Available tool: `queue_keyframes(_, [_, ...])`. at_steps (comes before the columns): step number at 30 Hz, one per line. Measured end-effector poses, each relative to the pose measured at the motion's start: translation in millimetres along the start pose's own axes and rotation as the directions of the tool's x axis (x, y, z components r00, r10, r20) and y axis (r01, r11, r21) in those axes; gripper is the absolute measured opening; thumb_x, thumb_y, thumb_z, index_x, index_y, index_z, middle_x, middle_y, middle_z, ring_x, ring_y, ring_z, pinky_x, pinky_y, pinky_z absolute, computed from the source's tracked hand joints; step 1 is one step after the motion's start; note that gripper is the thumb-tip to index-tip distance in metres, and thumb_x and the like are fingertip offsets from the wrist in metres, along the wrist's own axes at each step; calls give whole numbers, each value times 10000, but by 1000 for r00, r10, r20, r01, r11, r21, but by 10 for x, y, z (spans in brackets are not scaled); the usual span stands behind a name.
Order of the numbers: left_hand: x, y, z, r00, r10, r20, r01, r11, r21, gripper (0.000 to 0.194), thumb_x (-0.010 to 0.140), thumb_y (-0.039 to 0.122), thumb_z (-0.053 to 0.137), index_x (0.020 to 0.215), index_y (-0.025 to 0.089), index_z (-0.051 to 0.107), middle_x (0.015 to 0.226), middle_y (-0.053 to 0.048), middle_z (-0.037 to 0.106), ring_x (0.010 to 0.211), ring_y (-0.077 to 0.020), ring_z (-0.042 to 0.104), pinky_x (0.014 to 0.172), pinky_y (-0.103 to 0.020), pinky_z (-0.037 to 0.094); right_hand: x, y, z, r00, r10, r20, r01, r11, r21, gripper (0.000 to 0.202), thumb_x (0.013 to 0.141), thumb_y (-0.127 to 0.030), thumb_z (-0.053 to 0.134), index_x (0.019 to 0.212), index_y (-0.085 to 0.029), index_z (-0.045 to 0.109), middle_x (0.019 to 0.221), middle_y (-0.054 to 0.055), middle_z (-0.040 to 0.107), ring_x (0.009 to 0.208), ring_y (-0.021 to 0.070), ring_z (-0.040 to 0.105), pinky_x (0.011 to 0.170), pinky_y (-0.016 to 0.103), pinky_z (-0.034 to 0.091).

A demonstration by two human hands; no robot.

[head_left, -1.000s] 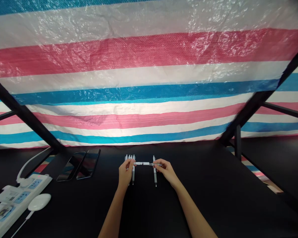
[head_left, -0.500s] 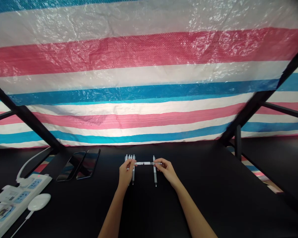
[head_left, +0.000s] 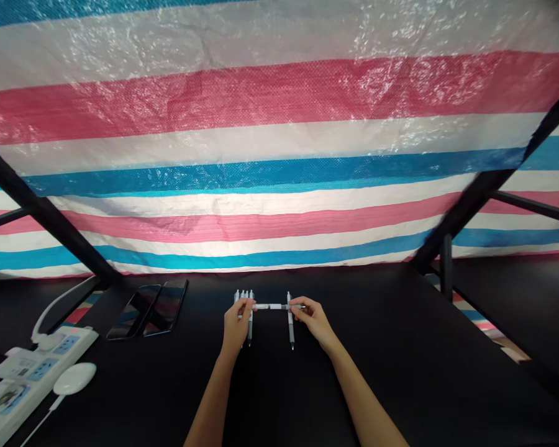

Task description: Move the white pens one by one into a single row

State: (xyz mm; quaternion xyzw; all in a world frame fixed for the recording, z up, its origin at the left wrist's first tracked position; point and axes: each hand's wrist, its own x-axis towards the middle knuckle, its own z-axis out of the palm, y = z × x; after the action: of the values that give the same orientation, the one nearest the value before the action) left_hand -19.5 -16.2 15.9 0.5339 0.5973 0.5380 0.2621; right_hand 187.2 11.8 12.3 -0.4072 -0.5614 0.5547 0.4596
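Observation:
Between my two hands a white pen point(head_left: 270, 306) is held level, crosswise in front of me. My left hand point(head_left: 237, 320) pinches its left end, and my right hand point(head_left: 311, 318) pinches the right end, where a grey grip and tip show past the fingers. Several similar white-and-grey pens point(head_left: 250, 329) lie side by side beneath and behind my left hand, which partly hides them. One more pen point(head_left: 291, 329) lies lengthwise just left of my right hand, its tip toward me; the held pen crosses above it.
Two dark phones point(head_left: 165, 308) lie left on the black table point(head_left: 279, 397). A white power strip point(head_left: 41, 372) and a round white charger point(head_left: 74, 379) with cables sit at the near left. Black frame bars point(head_left: 470, 211) rise at both sides, before a striped tarp point(head_left: 279, 143).

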Motion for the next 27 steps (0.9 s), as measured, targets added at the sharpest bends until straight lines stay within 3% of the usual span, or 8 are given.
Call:
queue_keyframes(11, [0, 9, 13, 999, 19, 31, -21, 999, 48, 321, 786, 440, 505, 730, 159, 650, 648, -23, 642, 581, -138, 562, 570, -232, 439, -2, -8, -9, 1000, 7, -11, -7, 1000, -30, 336, 689, -479, 675, 837, -178, 676, 656, 19, 628, 563, 133, 540, 547, 258, 430])
queue_keyframes(16, [-7, 19, 25, 997, 59, 54, -58, 998, -19, 256, 763, 404, 557, 759, 170, 660, 666, -24, 642, 625, -146, 586, 591, -233, 458, 16, 24, -23, 1000, -4, -20, 3, 1000, -30, 385, 716, -514, 643, 856, -157, 671, 643, 28, 644, 510, 120, 512, 511, 252, 410])
queue_keyframes(23, [-2, -15, 24, 997, 36, 63, -28, 992, -123, 222, 727, 373, 621, 807, 173, 673, 704, -32, 649, 668, -155, 609, 650, -256, 477, 11, 23, -2, 999, -32, 0, 32, 988, -150, 486, 806, -588, 490, 585, -167, 591, 503, 28, 583, 463, 121, 483, 497, 254, 391])
queue_keyframes(27, [24, -63, 10, 999, 27, 37, -20, 984, -175, 207, 723, 351, 630, 804, 163, 660, 713, -37, 649, 677, -153, 612, 654, -258, 479, 18, 47, -44, 998, -60, 1, 60, 995, -83, 444, 732, -562, 609, 941, -170, 618, 607, 1, 586, 513, 122, 494, 506, 244, 399])
